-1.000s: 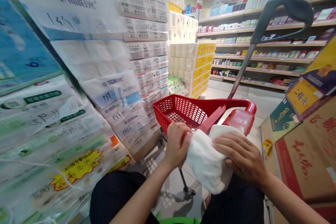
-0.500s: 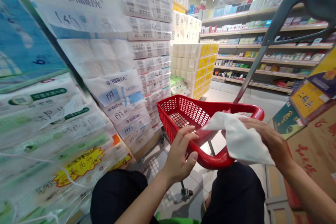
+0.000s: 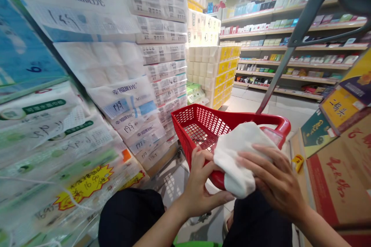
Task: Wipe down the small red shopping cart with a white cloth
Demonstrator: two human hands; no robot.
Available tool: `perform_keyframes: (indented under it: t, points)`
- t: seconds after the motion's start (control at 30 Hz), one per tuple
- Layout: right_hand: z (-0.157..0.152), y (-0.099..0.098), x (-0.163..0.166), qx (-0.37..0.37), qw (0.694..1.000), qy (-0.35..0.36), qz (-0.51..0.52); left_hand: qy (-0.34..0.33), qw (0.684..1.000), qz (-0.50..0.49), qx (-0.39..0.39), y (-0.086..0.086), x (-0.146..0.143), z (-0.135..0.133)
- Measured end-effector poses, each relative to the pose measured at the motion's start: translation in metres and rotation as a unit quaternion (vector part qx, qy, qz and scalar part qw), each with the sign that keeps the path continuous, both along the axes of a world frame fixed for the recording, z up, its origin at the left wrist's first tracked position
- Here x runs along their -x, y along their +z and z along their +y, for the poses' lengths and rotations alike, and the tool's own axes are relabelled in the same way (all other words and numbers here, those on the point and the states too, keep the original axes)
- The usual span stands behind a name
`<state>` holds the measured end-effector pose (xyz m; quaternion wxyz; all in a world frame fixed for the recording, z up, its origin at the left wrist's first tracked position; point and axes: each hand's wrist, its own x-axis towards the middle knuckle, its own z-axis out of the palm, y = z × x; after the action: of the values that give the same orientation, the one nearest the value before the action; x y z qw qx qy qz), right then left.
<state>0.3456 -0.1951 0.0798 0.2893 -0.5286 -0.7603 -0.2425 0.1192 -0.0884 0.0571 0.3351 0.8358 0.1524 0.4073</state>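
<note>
Left hand (image 3: 197, 186) is spread at one red basket (image 3: 213, 119), right hand (image 3: 276, 179) over one white cloth (image 3: 232, 158), grip unclear.

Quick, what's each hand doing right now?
Left hand: open, at the rim of the red perforated plastic basket.
Right hand: holding the soft white cloth.

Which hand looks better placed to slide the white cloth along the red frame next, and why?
Probably the right hand: it lies over the white cloth, which covers part of the red frame. The left hand is by the basket's near end, at the cloth's edge.
</note>
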Motion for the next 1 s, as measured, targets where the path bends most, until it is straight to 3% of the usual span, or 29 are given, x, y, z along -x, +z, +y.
perform_keyframes:
  t: [0.13, 0.27, 0.5, 0.6, 0.73, 0.87, 1.0]
  points:
    - [0.006, 0.005, 0.002, 0.010, 0.995, 0.071, -0.073, 0.002, 1.000, 0.002, 0.021, 0.005, 0.008, 0.000]
    - [0.016, 0.001, -0.026, -0.029, 0.993, 0.093, -0.062, -0.016, 0.999, -0.006, 0.041, 0.004, 0.018, 0.006]
    - [0.016, -0.015, -0.071, -0.102, 0.989, -0.019, 0.109, -0.011, 0.999, -0.024, 0.041, 0.001, 0.035, 0.016]
    - [0.015, -0.021, -0.062, -0.137, 0.976, -0.045, 0.165, -0.014, 0.999, -0.027, 0.045, -0.001, 0.039, 0.018]
    - [0.011, -0.022, -0.027, -0.137, 0.963, -0.077, 0.218, -0.003, 0.999, -0.036, 0.041, -0.003, 0.040, 0.016]
    - [0.004, -0.005, 0.001, -0.074, 0.986, -0.047, 0.145, 0.007, 0.999, -0.038, 0.037, -0.005, 0.040, 0.014]
    - [0.018, 0.036, 0.009, 0.057, 0.997, 0.023, 0.049, -0.001, 0.998, -0.039, 0.049, -0.005, 0.037, 0.011]
